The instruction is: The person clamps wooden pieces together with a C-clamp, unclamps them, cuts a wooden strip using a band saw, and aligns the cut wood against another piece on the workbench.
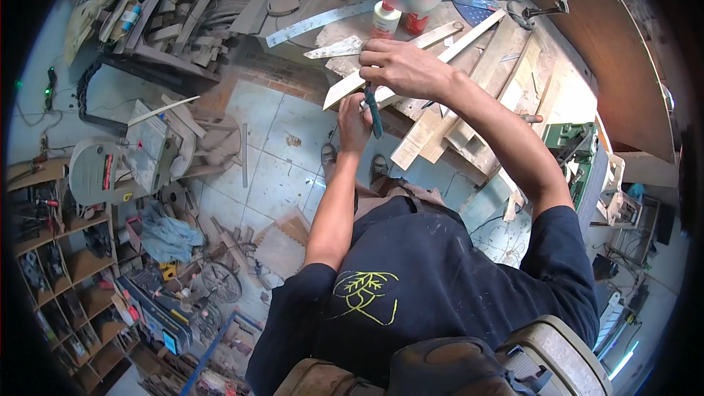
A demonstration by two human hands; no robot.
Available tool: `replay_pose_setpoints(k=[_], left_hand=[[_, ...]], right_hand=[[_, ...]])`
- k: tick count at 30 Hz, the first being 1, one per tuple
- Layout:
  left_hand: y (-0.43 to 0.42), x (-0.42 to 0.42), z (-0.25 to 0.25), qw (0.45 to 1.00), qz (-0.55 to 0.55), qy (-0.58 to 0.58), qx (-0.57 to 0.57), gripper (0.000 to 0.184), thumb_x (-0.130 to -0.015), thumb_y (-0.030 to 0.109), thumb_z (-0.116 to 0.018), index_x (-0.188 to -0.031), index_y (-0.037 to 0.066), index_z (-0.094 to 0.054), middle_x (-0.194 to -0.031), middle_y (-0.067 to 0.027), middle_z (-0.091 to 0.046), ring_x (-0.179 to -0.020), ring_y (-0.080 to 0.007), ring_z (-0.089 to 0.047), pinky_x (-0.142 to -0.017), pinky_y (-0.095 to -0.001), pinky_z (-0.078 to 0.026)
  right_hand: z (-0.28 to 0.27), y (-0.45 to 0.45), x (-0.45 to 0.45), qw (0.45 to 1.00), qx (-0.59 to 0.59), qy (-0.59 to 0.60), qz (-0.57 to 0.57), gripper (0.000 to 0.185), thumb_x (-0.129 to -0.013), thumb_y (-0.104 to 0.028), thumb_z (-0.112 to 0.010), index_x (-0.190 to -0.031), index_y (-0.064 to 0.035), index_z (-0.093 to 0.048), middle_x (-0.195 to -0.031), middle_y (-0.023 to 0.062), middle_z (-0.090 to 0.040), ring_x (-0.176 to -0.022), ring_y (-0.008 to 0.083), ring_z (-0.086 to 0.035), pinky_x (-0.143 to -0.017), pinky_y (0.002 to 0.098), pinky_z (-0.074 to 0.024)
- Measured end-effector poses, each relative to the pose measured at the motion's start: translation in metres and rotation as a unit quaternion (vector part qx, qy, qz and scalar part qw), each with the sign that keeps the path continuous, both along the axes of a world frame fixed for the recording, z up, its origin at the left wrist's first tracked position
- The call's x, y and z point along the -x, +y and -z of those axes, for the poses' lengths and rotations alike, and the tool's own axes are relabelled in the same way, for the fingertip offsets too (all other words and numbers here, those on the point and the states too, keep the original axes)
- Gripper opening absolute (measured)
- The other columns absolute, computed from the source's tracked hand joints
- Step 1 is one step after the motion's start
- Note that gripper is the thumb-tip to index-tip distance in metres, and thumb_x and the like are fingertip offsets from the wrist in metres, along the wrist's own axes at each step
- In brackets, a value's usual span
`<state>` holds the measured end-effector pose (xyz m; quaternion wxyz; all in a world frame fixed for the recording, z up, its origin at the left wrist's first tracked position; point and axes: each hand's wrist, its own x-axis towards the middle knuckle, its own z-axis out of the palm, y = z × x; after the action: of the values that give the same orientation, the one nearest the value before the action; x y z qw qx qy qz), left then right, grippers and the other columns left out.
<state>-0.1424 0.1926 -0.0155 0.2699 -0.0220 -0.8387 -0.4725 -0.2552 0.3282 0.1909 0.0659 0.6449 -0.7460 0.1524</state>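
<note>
My right hand (pixel 402 67) is above the near end of the workbench, its fingers curled down. Below them hangs a slim tool with a dark teal handle (pixel 375 116); its working end is hidden, so its exact kind does not show. Close beneath is my left hand (pixel 354 123), raised with fingers bent inward beside that handle. A small pale bit shows at its fingertips, too small to name. Beside both hands, a pale wooden strip (pixel 343 91) juts past the bench edge. A whitish pointed piece (pixel 334 48) shows just left of my right knuckles.
Glue bottles (pixel 385 20) stand at the back of the workbench (pixel 352 64), near a long metal ruler (pixel 323 22). Several boards (pixel 422 136) overhang the bench's front. To the left are a bandsaw (pixel 95 169) and a scrap-wood pile (pixel 176 22). A green machine (pixel 576 143) sits right.
</note>
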Motion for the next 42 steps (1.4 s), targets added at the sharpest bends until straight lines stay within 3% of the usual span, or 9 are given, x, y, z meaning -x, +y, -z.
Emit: replay_pose_setpoints(k=[7,13,18,20,26,29,32,38,42], left_hand=[[0.0,0.001,0.003,0.999,-0.011,-0.034,-0.014,0.036,-0.075,0.004,-0.08,-0.106,0.005,-0.061,-0.095,-0.0126,-0.063,-0.094,-0.0346,-0.06,-0.083,-0.0457,-0.047],[0.001,-0.002,0.0,0.999,-0.019,-0.05,-0.003,0.037,-0.076,0.005,-0.08,-0.109,0.004,-0.062,-0.098,-0.0127,-0.063,-0.097,-0.0328,-0.061,-0.085,-0.043,-0.048],[-0.006,-0.008,0.018,0.979,-0.005,-0.068,-0.191,0.058,-0.075,-0.005,-0.073,-0.127,0.01,-0.054,-0.118,-0.0068,-0.061,-0.111,-0.0266,-0.059,-0.096,-0.0412,-0.047],[-0.011,-0.019,0.04,0.919,0.008,-0.121,-0.376,0.074,-0.072,-0.009,-0.068,-0.138,0.013,-0.043,-0.13,-0.0035,-0.056,-0.118,-0.0247,-0.056,-0.101,-0.0394,-0.047],[-0.011,-0.033,0.052,0.718,0.11,-0.307,-0.615,0.055,-0.084,0.003,-0.068,-0.134,0.015,-0.051,-0.124,-0.0016,-0.06,-0.111,-0.016,-0.059,-0.091,-0.0336,-0.05],[-0.002,-0.021,0.075,0.705,0.113,-0.275,-0.644,0.059,-0.083,0.004,-0.074,-0.137,0.015,-0.052,-0.121,0.0008,-0.063,-0.108,-0.0124,-0.062,-0.086,-0.03,-0.052],[0.006,-0.021,0.035,0.724,0.09,-0.217,-0.648,0.052,-0.085,0.0,-0.072,-0.133,0.013,-0.058,-0.117,0.001,-0.066,-0.102,-0.0113,-0.064,-0.081,-0.027,-0.054],[0.001,-0.015,0.037,0.785,0.093,-0.243,-0.562,0.034,-0.088,0.007,-0.073,-0.119,0.014,-0.063,-0.106,0.0029,-0.066,-0.096,-0.0104,-0.064,-0.083,-0.0341,-0.055],[0.003,-0.014,0.043,0.776,0.079,-0.229,-0.582,0.04,-0.085,0.0,-0.074,-0.123,0.005,-0.065,-0.11,-0.0017,-0.07,-0.095,-0.0106,-0.066,-0.081,-0.026,-0.054]], right_hand=[[0.003,0.002,0.0,0.999,-0.004,-0.042,0.027,0.021,-0.079,-0.018,-0.073,-0.088,-0.0015,-0.063,-0.101,0.0107,-0.06,-0.106,0.0283,-0.058,-0.088,0.0394,-0.0522],[0.001,0.006,-0.011,0.993,0.06,-0.053,0.084,0.037,-0.081,-0.032,-0.079,-0.098,-0.0018,-0.067,-0.129,0.0189,-0.056,-0.125,0.0378,-0.052,-0.101,0.0445,-0.0482],[0.006,0.006,-0.02,0.987,0.055,-0.073,0.13,0.035,-0.084,-0.034,-0.078,-0.099,-0.0038,-0.067,-0.132,0.0187,-0.055,-0.129,0.0389,-0.049,-0.104,0.0459,-0.0466],[0.007,0.005,-0.02,0.985,0.06,-0.082,0.139,0.035,-0.084,-0.034,-0.077,-0.099,-0.0041,-0.067,-0.131,0.0181,-0.055,-0.129,0.0383,-0.05,-0.104,0.046,-0.0465],[0.009,0.004,-0.021,0.984,0.054,-0.087,0.143,0.034,-0.085,-0.032,-0.078,-0.1,-0.0039,-0.068,-0.132,0.0164,-0.056,-0.131,0.0366,-0.049,-0.104,0.0459,-0.0472],[0.004,0.003,-0.022,0.984,0.045,-0.09,0.144,0.033,-0.085,-0.032,-0.078,-0.1,-0.0039,-0.069,-0.133,0.0163,-0.056,-0.132,0.0367,-0.049,-0.105,0.0458,-0.0467],[0.003,0.003,-0.023,0.984,0.047,-0.093,0.147,0.033,-0.084,-0.031,-0.079,-0.101,-0.0045,-0.069,-0.134,0.0162,-0.056,-0.133,0.0367,-0.049,-0.105,0.0458,-0.0464],[0.001,0.003,-0.022,0.987,0.045,-0.078,0.133,0.034,-0.085,-0.029,-0.077,-0.104,-0.0022,-0.068,-0.13,0.0203,-0.056,-0.128,0.039,-0.05,-0.104,0.0454,-0.046],[-0.002,0.002,-0.022,0.986,0.038,-0.079,0.14,0.035,-0.084,-0.03,-0.078,-0.105,-0.003,-0.068,-0.132,0.0191,-0.056,-0.128,0.0376,-0.052,-0.102,0.045,-0.0476]])
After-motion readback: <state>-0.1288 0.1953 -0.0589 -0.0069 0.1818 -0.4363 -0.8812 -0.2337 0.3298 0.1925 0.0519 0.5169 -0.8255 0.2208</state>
